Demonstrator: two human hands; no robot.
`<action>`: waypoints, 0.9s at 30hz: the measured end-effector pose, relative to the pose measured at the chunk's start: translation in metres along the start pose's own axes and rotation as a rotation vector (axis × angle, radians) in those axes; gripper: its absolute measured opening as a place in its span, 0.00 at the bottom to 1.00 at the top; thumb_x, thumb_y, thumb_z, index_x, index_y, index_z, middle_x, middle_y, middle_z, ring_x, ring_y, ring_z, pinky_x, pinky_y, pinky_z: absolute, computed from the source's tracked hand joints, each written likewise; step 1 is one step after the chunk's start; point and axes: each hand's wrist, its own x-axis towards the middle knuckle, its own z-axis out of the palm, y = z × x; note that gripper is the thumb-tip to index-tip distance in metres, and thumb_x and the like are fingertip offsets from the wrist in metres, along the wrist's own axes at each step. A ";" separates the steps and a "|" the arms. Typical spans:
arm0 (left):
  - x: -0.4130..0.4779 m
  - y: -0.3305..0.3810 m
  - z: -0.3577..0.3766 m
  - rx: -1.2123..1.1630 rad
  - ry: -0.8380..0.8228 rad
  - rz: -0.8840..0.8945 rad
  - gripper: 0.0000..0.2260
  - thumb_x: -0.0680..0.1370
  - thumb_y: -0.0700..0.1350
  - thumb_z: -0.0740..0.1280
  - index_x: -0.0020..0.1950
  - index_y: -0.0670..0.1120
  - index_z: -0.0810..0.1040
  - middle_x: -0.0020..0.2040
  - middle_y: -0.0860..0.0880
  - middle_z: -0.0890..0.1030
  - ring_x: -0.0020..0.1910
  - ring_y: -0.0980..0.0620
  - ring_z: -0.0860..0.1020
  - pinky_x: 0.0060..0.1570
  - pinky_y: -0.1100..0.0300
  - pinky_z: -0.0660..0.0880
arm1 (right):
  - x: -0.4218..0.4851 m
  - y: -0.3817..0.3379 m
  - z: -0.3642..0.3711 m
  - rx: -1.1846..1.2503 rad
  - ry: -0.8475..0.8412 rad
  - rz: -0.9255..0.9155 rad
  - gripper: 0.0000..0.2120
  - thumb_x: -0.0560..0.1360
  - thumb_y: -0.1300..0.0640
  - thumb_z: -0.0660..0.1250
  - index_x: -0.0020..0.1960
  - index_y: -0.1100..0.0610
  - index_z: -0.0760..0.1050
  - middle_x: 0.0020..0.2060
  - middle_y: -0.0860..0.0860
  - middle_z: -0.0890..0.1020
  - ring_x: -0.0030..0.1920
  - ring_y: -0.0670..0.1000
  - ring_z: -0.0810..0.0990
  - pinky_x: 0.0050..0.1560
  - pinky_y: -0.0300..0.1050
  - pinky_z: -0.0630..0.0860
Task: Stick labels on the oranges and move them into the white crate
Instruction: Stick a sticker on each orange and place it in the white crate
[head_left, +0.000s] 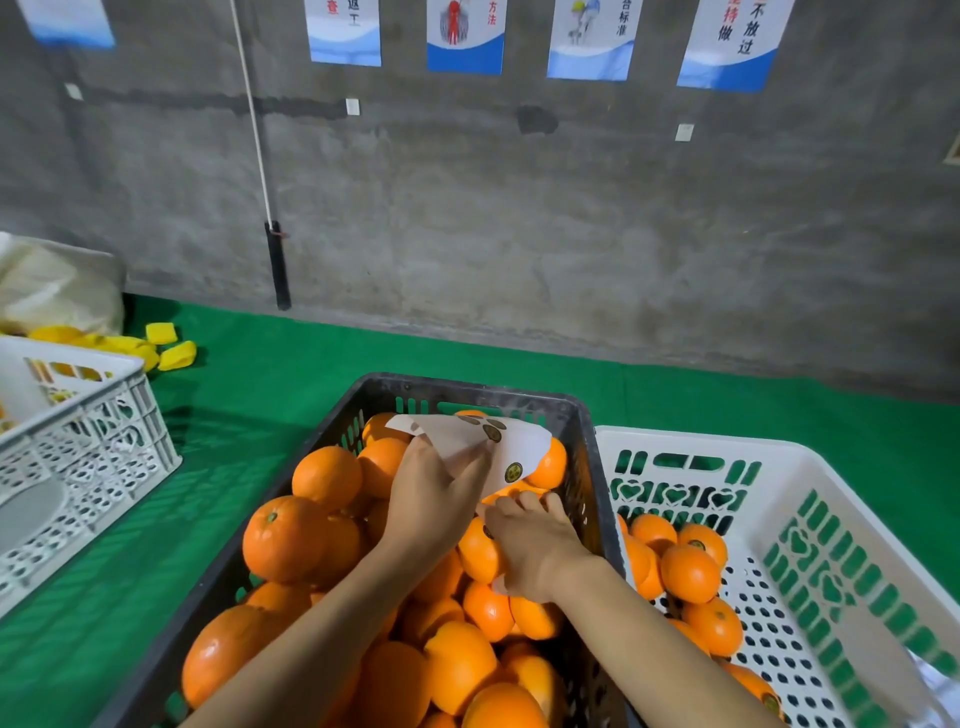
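A dark crate (467, 397) in front of me is piled with oranges (283, 538). Over its far half my left hand (434, 499) holds a curled white label sheet (501, 449) that carries a few round dark stickers. My right hand (530, 540) lies curled over one orange (475, 553) in the pile, just below the sheet; a small sticker shows on that orange beside the fingers. To the right stands the white crate (810, 467) with several oranges (691, 571) in its near left part.
A second white crate (98, 415) sits at the left on the green mat (291, 374). Yellow pieces (166, 348) and a bag (57, 291) lie behind it. A grey wall with posters closes the far side.
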 end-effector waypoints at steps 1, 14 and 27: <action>0.000 0.001 0.000 0.003 0.000 -0.006 0.20 0.79 0.56 0.67 0.65 0.44 0.78 0.55 0.48 0.82 0.51 0.51 0.81 0.46 0.54 0.84 | 0.001 -0.001 0.000 -0.050 -0.007 0.003 0.45 0.73 0.46 0.73 0.81 0.50 0.51 0.75 0.52 0.63 0.73 0.59 0.60 0.72 0.59 0.56; 0.007 0.013 -0.028 -0.207 0.264 0.045 0.31 0.75 0.67 0.65 0.64 0.43 0.79 0.57 0.41 0.80 0.56 0.44 0.81 0.48 0.44 0.83 | -0.028 0.003 -0.015 0.992 0.532 0.235 0.29 0.62 0.27 0.72 0.55 0.42 0.72 0.45 0.45 0.83 0.44 0.47 0.81 0.44 0.54 0.80; -0.002 0.009 -0.007 -0.192 -0.179 -0.151 0.20 0.74 0.55 0.72 0.65 0.52 0.76 0.57 0.48 0.82 0.57 0.47 0.81 0.52 0.50 0.82 | -0.051 0.076 0.017 0.909 1.020 1.023 0.37 0.70 0.50 0.77 0.72 0.60 0.64 0.67 0.63 0.66 0.69 0.65 0.63 0.68 0.67 0.61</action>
